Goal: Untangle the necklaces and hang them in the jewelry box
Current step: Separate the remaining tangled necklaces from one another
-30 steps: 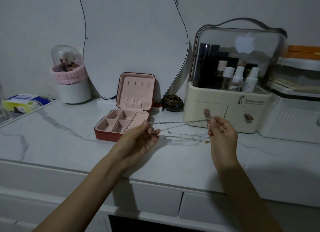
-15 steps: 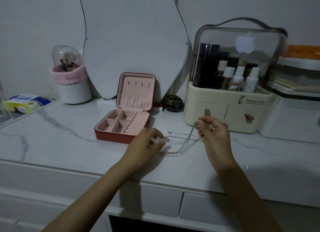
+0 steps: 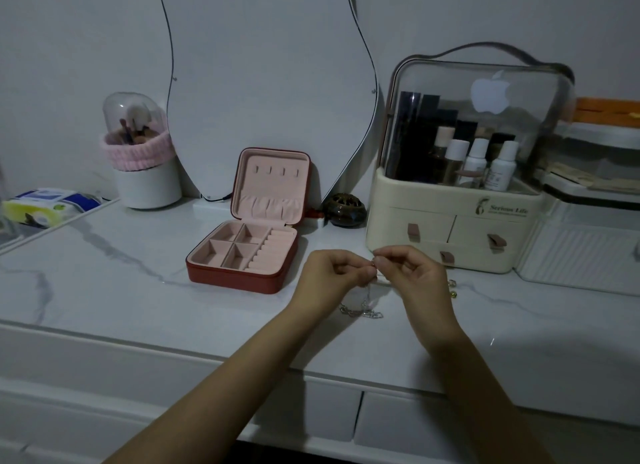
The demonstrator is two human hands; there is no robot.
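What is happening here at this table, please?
A person is working on a thin necklace chain above a white marble table. The left hand and the right hand are close together and both pinch the chain's upper end, while the lower part lies in a loop on the table. The red jewelry box stands open to the left of the hands, and the hooks in its lid look empty, so nothing hangs there yet.
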